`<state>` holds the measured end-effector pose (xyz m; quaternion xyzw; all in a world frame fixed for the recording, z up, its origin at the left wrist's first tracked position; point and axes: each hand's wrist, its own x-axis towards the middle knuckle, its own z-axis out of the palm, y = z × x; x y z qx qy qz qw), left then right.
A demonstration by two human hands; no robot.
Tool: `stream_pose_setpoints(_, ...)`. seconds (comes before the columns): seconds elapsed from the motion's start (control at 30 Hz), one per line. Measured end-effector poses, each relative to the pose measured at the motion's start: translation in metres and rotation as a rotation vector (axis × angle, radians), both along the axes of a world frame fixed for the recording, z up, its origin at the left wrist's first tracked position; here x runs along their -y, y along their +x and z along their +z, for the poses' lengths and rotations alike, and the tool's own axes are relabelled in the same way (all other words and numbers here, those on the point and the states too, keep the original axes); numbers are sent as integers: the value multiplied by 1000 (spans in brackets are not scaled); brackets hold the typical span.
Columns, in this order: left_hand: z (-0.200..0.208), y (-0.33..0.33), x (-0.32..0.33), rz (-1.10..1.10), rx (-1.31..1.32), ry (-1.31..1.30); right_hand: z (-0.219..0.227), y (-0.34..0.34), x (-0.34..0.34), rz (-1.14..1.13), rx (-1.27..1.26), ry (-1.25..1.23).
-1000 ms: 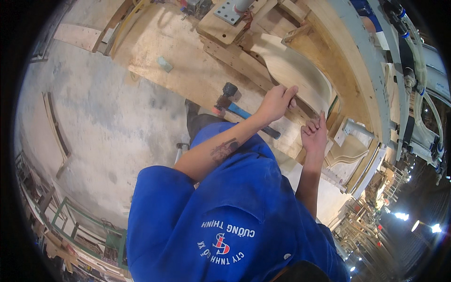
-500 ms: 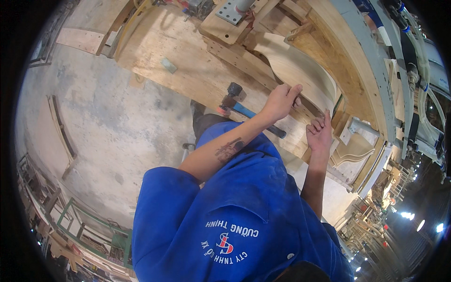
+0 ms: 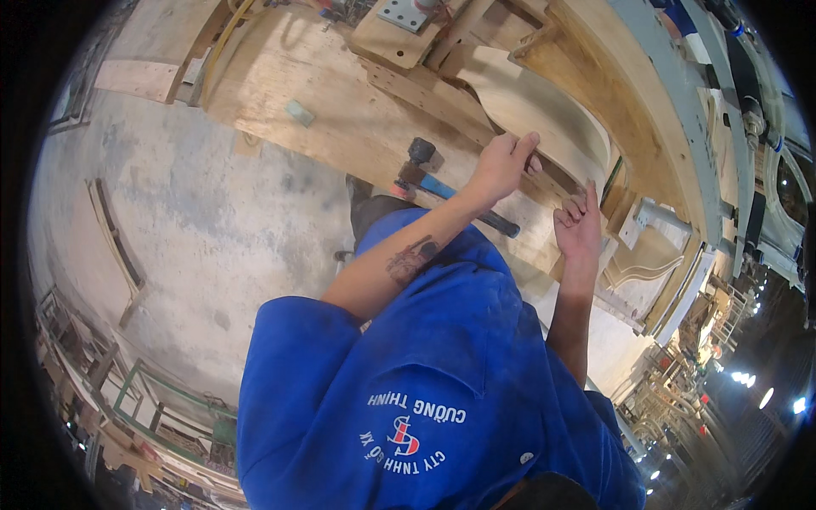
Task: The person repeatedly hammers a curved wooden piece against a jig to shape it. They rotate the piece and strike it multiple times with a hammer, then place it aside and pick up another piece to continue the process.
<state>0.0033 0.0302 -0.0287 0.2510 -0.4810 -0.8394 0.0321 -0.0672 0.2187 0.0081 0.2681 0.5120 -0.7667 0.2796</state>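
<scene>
A pale, curved plywood panel [image 3: 544, 123] lies against a heavy curved wooden form. At its near edge my left hand [image 3: 503, 170] is closed, with the thumb raised against the panel and the fingers curled. My right hand [image 3: 579, 223], palm up, is at the panel's near right end; one digit stretches to the edge while the other fingers curl in. Where the fingertips meet the panel is partly hidden. Under my left forearm a mallet [image 3: 438, 187] with a black head and blue handle lies on the wooden board.
Beyond the panel stands the thick curved form [image 3: 633, 110] with a grey metal frame [image 3: 671, 93] and hoses behind it. A wooden block with a metal plate [image 3: 404, 15] sits at the far side. A small greenish block [image 3: 299, 112] lies on the plywood board [image 3: 255, 93].
The whole view has shifted slightly. Both hands stay at the panel's edge in almost the same pose; the panel and mallet show no clear movement.
</scene>
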Motion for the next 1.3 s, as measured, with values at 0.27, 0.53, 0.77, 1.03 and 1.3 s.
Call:
stream_pose_setpoints(0.27,-7,-24,9,65,-102,156,-8,-15,10,36,-57,-42)
stream_pose_setpoints(0.53,-7,-24,3,60,2,256,-4,-13,10,6,-2,66)
stream_pose_setpoints(0.77,0,-15,-5,71,79,178,5,-7,13,-93,115,221)
stream_pose_setpoints(1.03,-2,-20,-4,106,109,189,4,-9,21,7,33,171)
stream_pose_setpoints(1.3,-5,-16,-9,114,67,62,-1,-4,8,111,-90,159)
